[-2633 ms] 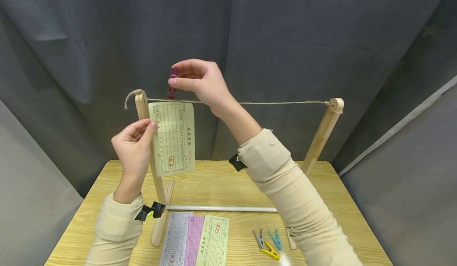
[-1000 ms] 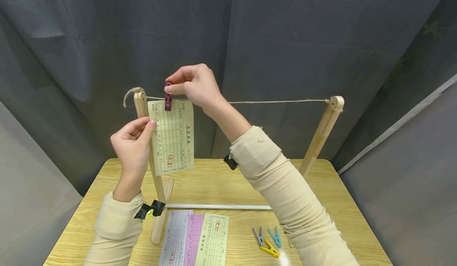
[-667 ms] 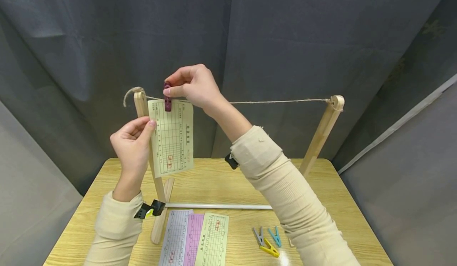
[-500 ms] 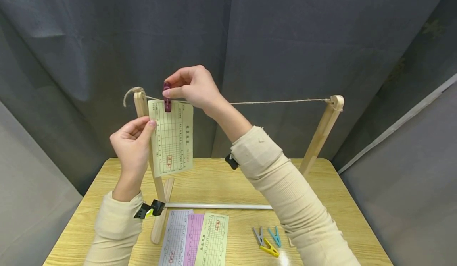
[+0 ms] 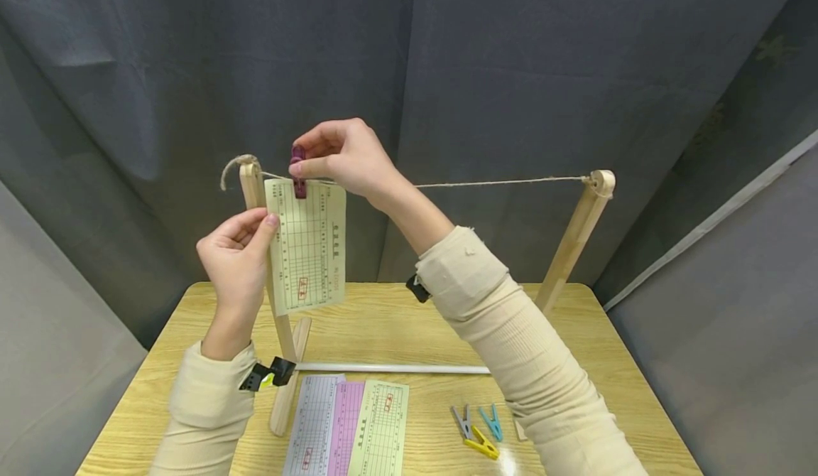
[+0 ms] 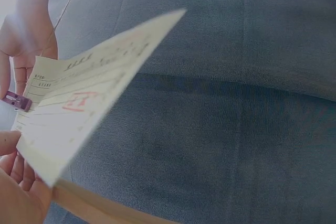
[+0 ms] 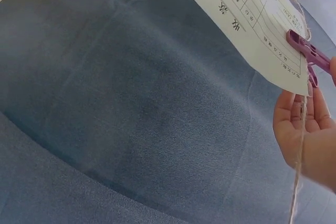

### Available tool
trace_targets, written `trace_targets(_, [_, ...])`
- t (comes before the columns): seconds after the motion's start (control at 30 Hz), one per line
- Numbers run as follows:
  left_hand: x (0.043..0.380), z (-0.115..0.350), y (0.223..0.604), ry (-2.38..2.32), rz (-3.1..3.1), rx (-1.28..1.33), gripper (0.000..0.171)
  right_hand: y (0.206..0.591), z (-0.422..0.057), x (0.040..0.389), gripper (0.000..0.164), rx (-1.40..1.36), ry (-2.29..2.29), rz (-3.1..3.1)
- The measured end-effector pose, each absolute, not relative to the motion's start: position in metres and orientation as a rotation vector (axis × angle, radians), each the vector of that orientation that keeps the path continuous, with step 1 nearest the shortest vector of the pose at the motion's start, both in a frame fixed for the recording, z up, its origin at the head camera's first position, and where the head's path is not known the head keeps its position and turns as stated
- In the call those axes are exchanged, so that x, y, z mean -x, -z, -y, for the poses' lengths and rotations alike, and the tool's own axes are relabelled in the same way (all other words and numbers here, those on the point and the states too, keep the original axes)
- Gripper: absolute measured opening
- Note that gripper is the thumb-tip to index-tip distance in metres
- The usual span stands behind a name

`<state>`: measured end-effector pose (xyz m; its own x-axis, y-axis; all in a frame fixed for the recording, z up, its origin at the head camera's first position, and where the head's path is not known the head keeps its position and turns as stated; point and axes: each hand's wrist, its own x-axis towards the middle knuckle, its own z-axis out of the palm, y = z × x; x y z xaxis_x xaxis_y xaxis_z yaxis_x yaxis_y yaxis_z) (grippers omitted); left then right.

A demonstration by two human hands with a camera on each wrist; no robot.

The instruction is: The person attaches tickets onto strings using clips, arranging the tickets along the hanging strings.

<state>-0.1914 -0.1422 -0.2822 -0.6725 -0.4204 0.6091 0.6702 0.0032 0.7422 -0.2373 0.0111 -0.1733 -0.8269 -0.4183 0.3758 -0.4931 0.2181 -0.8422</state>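
Note:
A pale green printed receipt (image 5: 309,249) hangs upright at the left end of a twine line (image 5: 498,182). My left hand (image 5: 235,270) pinches its left edge between thumb and fingers. Above, my right hand (image 5: 354,160) pinches the handles of a purple clothespin (image 5: 300,189). One leg of the clothespin lies over the front of the receipt at its top edge. In the right wrist view the clothespin (image 7: 310,52) straddles that edge beside the twine (image 7: 300,156). The left wrist view shows the receipt (image 6: 79,98) from the side, its free corner sticking out.
Wooden posts (image 5: 575,241) carry the twine, and a white rod (image 5: 390,368) joins them low down. Lilac (image 5: 313,419), pink (image 5: 346,426) and green (image 5: 381,426) receipts overlap on the table (image 5: 434,327). Grey (image 5: 462,421), blue (image 5: 492,421) and yellow (image 5: 482,444) clothespins lie to their right.
The purple clothespin has come down from above the twine onto the receipt's top edge, with my right hand shifting slightly left and down. My left hand has stayed nearly still on the receipt.

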Motion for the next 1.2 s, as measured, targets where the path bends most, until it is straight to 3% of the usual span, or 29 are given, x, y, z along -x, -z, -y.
trace_targets(0.57, [0.19, 0.143, 0.282, 1.77, 1.477, 0.278, 0.016, 0.172, -0.015, 0.235, 0.039, -0.988, -1.713, 2.356])
trace_targets(1.2, [0.185, 0.148, 0.291, 1.601, 1.725, 0.177, 0.018, 0.175, -0.025, 0.233, 0.037, -0.927, -1.775, 2.266])
